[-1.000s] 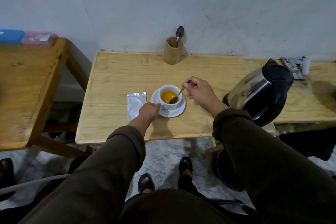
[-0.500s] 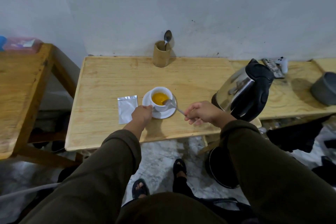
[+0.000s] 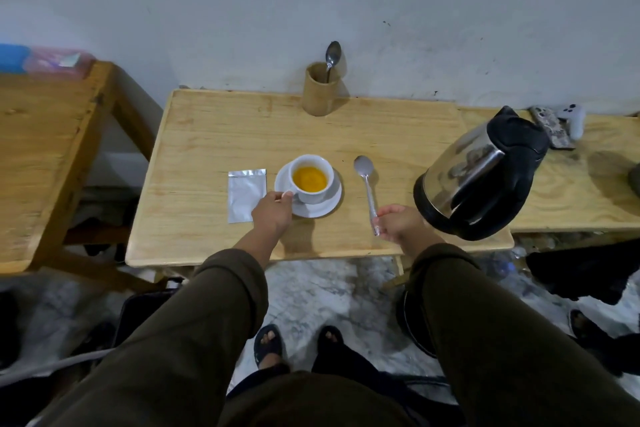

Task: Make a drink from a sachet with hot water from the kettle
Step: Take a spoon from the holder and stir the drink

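Observation:
A white cup [image 3: 312, 178] of orange drink stands on a white saucer [image 3: 323, 205] in the middle of the light wooden table [image 3: 214, 135]. My left hand [image 3: 272, 213] holds the saucer's near left rim, fingertips by the cup's handle. A silver sachet [image 3: 245, 194] lies flat just left of the saucer. To the right of the saucer a metal spoon [image 3: 367, 184] lies on the table, bowl pointing away; my right hand [image 3: 396, 224] pinches the end of its handle. The steel and black kettle [image 3: 481, 173] stands at the table's right end, close to my right hand.
A bamboo holder [image 3: 320, 88] with another spoon stands at the back by the wall. A phone and a white controller [image 3: 568, 120] lie behind the kettle. A darker wooden table [image 3: 45, 149] is on the left. My feet and the marble floor show below.
My right hand took the spoon out of the cup, swung it right and lowered it flat onto the table. My left hand stayed at the saucer.

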### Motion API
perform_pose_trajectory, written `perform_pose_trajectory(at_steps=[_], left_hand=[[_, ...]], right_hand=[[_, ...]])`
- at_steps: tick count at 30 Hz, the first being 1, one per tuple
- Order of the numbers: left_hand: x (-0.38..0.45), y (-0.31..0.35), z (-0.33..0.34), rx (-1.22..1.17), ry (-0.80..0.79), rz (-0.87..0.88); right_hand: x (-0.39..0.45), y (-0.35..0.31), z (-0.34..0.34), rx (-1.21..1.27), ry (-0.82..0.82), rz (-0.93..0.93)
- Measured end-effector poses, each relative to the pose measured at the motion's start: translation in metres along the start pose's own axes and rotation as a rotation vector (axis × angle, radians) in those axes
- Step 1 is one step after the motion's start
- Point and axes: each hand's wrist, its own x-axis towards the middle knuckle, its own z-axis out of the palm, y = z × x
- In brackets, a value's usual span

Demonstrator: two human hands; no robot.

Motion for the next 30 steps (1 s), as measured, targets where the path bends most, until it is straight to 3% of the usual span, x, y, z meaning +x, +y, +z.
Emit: perform_pose_trajectory(at_steps=[3,9,13,16,19,26,30], left_hand=[[-0.002,0.002,0.002,-0.013,0.015,-0.016],[-0.006,0.005,0.009,-0.038,0.08,-0.041],[-0.009,0.005,0.015,-0.042,0.132,-0.048],[-0.01,0.004,0.018,-0.057,0.163,-0.055],[-0.01,0.005,0.022,-0.063,0.191,-0.067],[-0.012,0.005,0.026,-0.079,0.227,-0.085],[-0.014,0.005,0.026,-0.096,0.228,-0.081]], right_hand=[[0.015,-0.004,0.009,-0.034,0.027,-0.003],[0.034,0.0,0.016,-0.145,-0.091,-0.051],[0.037,-0.011,0.019,-0.538,-0.012,0.03],[0.042,-0.013,0.021,-0.878,-0.097,0.016],[0.048,-0.01,0.024,-1.012,-0.153,0.021],[0.082,0.007,0.03,-0.982,-0.227,0.075],[0.076,0.008,0.029,-0.93,-0.13,-0.018]])
